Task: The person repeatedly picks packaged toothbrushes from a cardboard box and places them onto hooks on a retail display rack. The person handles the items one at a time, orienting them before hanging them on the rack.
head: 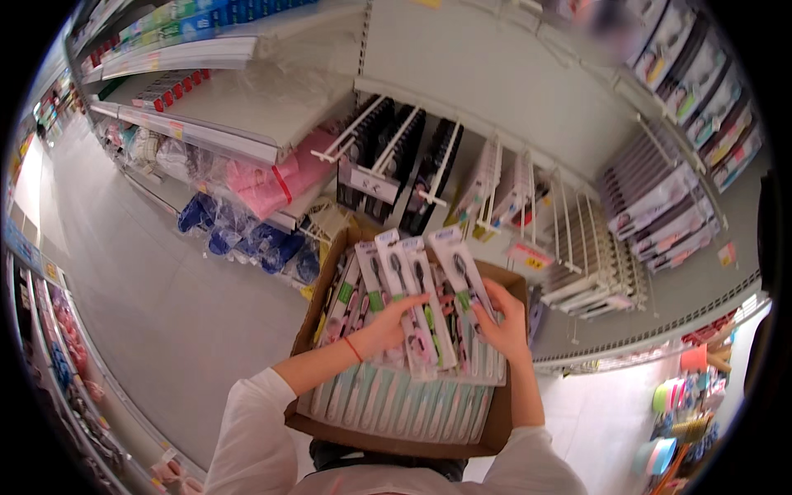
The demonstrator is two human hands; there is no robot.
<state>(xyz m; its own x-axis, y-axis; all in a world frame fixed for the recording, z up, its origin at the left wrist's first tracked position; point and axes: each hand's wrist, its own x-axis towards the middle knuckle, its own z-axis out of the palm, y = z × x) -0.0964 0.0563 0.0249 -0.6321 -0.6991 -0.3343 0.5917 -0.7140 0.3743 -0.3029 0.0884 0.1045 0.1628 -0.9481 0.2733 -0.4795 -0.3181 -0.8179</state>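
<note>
A cardboard box [402,440] full of packaged toothbrushes lies in front of my body. Over it, my left hand [396,325] holds several packaged toothbrushes [396,266], fanned out, with dark brush heads pointing away from me. One more packaged toothbrush [459,263] is gripped in my right hand [504,318], at the box's right side, its card leaning to the left. Below both hands, a row of packs with pale green and white toothbrushes [402,405] lines the near part of the box. The fingertips of my left hand are partly hidden among the packs.
Metal display hooks [433,179] with black packs project from the shelf back panel [482,80] ahead. More hooks [560,223] with pale packs stick out at the right. Pink folded garments [272,179] and blue bagged items [266,244] are on lower shelves at the left.
</note>
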